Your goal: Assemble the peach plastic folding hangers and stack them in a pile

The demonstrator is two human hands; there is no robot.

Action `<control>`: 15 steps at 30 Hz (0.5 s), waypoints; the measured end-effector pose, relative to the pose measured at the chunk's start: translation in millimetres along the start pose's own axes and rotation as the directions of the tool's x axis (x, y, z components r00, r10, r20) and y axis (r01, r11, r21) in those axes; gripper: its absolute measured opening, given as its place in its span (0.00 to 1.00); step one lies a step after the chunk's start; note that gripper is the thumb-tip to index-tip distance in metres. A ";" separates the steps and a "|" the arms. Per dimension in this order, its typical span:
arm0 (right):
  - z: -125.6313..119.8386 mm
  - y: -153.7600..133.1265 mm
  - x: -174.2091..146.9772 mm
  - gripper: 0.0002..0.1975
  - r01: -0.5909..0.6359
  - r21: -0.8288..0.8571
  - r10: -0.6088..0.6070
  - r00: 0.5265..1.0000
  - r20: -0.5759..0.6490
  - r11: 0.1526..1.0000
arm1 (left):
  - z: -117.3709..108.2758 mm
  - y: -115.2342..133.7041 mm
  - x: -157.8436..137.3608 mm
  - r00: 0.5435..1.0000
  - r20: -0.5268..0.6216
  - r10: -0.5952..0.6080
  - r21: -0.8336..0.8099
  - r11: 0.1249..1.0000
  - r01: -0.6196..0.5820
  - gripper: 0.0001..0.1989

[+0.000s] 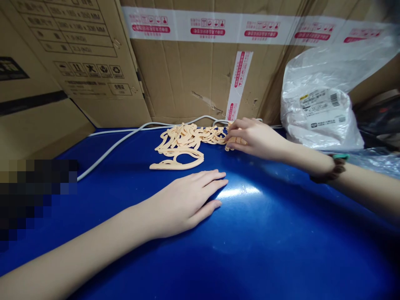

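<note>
A heap of peach-coloured plastic folding hangers (184,137) lies towards the back of the blue table, against the cardboard. One folded hanger (178,166) rests in front of the heap, nearest to my left hand (193,200). That hand lies flat on the tabletop, palm down, fingers stretched out, holding nothing. At the heap's right end, my right hand (246,135) has its fingers bent around small hanger parts. A bit of peach plastic shows between thumb and forefinger; the fingertips are partly hidden.
Large cardboard boxes (193,79) stand along the back and left. A white cable (115,146) runs behind the heap and down the left. A translucent plastic bag (318,112) with a label sits at the back right. The blue tabletop (250,246) is glossy.
</note>
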State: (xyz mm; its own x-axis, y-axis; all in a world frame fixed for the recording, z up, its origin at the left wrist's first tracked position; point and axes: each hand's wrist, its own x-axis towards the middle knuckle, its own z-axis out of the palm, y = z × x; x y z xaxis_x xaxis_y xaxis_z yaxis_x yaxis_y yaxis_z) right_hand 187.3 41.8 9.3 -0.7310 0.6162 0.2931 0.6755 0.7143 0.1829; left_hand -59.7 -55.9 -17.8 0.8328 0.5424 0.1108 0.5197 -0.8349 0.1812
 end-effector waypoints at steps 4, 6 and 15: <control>6.7 -6.7 26.6 0.16 -0.016 -0.026 0.016 1.000 -0.020 1.000 | -0.3 -0.4 -0.2 1.000 -0.011 0.005 -0.001 1.000 -0.005 0.23; 9.2 -8.1 39.0 0.16 -0.012 -0.022 0.011 1.000 -0.027 1.000 | -0.6 -0.7 -0.7 1.000 -0.025 0.014 -0.004 1.000 -0.014 0.23; 15.7 -16.6 63.6 0.11 -0.022 -0.181 0.004 0.995 -0.100 0.983 | -0.7 -2.6 -3.7 0.999 -0.024 0.024 0.021 1.000 -0.023 0.23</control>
State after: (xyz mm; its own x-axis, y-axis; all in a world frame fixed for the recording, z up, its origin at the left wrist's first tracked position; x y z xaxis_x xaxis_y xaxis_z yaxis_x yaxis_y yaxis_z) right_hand 128.1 74.3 10.2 -0.7151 0.5825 0.3865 0.6978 0.6285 0.3437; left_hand -64.3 -55.7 -18.0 0.8401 0.5245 0.1383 0.5041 -0.8491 0.1579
